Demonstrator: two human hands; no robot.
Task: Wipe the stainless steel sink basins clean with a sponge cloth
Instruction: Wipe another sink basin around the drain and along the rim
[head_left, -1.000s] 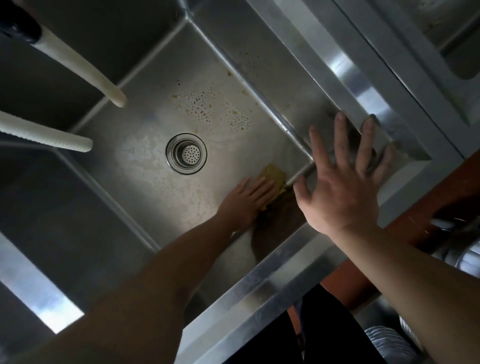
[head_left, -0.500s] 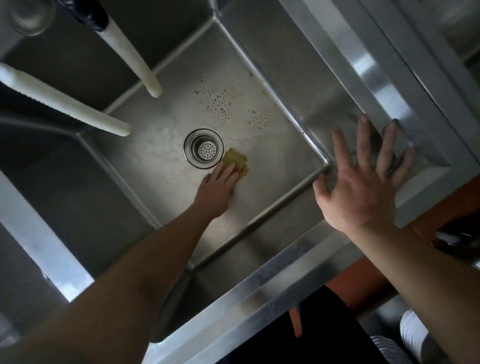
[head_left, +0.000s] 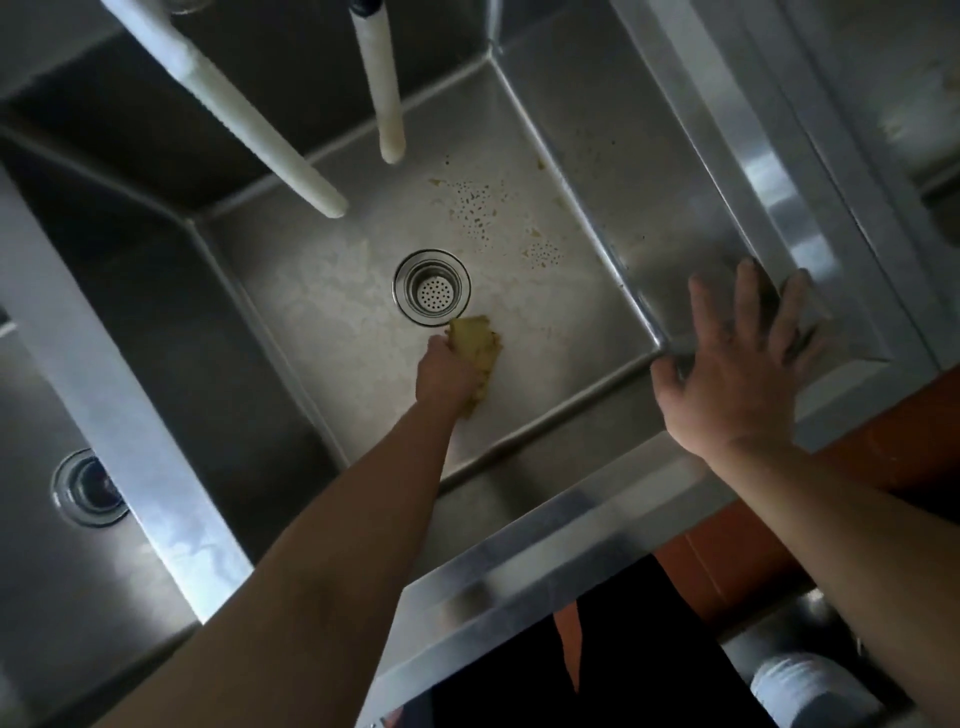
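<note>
My left hand (head_left: 448, 375) reaches down into the stainless steel basin (head_left: 322, 291) and grips a yellow sponge cloth (head_left: 477, 345) against the floor, just in front of the round drain strainer (head_left: 431, 287). Brownish speckled residue (head_left: 478, 205) marks the floor at the far right of the basin. My right hand (head_left: 748, 364) is spread flat, fingers straight, at the basin's right near corner, by the rim (head_left: 841, 291).
Two white hose spouts (head_left: 387, 88) (head_left: 249, 124) hang over the back of the basin. A second basin with its own drain (head_left: 91, 488) lies at the left, past a steel divider (head_left: 104, 395). The front rim (head_left: 519, 566) runs along the near edge.
My left hand swept the sponge from the basin's near right corner towards the drain, and its fingers now curl round the cloth. The right hand stays spread at the rim.
</note>
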